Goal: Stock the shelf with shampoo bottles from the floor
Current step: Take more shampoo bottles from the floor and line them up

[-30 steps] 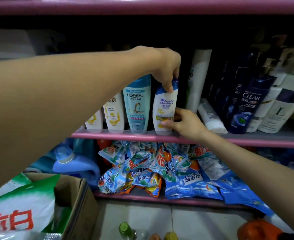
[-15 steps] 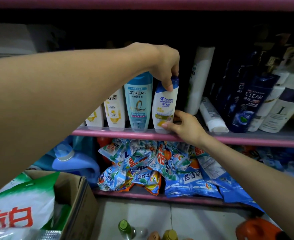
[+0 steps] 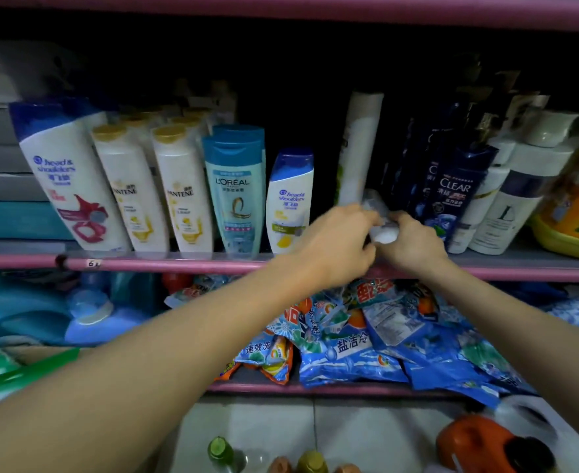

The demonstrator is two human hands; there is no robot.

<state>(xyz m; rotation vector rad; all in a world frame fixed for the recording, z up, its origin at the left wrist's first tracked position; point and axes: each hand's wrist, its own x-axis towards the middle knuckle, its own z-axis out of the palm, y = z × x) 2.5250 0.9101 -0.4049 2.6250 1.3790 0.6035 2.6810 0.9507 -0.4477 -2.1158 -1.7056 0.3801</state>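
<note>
On the pink-edged shelf (image 3: 178, 262) a small white Head & Shoulders bottle (image 3: 289, 199) with a blue cap stands upright, untouched, to the right of a teal L'Oreal bottle (image 3: 235, 192) and two Pantene bottles (image 3: 182, 189). A bigger Head & Shoulders bottle (image 3: 66, 175) leans at the far left. Both hands meet just right of the small bottle on a white tube (image 3: 381, 221) lying on the shelf. My left hand (image 3: 337, 244) and my right hand (image 3: 412, 242) both curl their fingers around it. The image is blurred there.
A tall white bottle (image 3: 361, 148) stands behind the hands. Dark blue Clear bottles (image 3: 451, 189) and white bottles (image 3: 506, 206) fill the shelf's right side. Detergent bags (image 3: 349, 343) lie on the lower shelf. Small bottles (image 3: 219, 452) and an orange jug (image 3: 475, 442) stand on the floor.
Both hands let go of the small Head & Shoulders bottle, which now stands alone. They moved right and took hold of the lying white tube. The camera view shifted left.
</note>
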